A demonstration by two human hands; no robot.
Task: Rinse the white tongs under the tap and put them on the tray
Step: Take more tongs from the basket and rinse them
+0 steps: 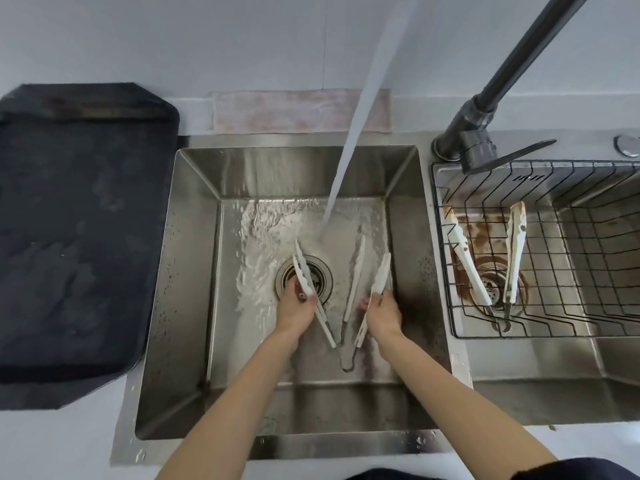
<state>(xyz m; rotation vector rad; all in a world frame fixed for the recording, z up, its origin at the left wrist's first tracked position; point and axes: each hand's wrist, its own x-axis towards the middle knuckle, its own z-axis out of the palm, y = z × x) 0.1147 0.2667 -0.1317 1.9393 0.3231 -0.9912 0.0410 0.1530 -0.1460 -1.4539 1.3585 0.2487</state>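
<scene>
White tongs (355, 271) lie spread in the steel sink (194, 271), their arms converging towards me at a grey hinge end. My left hand (296, 308) grips the left arm over the drain. My right hand (382, 313) grips the right arm. Another white arm rests between them; I cannot tell whether this is one pair or two. The tap's water stream (346, 161) lands on the sink floor just beyond the tips, between the arms. The black tray (69, 220) sits on the counter to the left, with nothing on it.
The dark tap (485, 109) stands at the back right. A black wire basket (571, 317) in the right-hand sink holds a second, brown-stained pair of white tongs (464, 258). A pale cloth (298, 112) lies behind the sink against the wall.
</scene>
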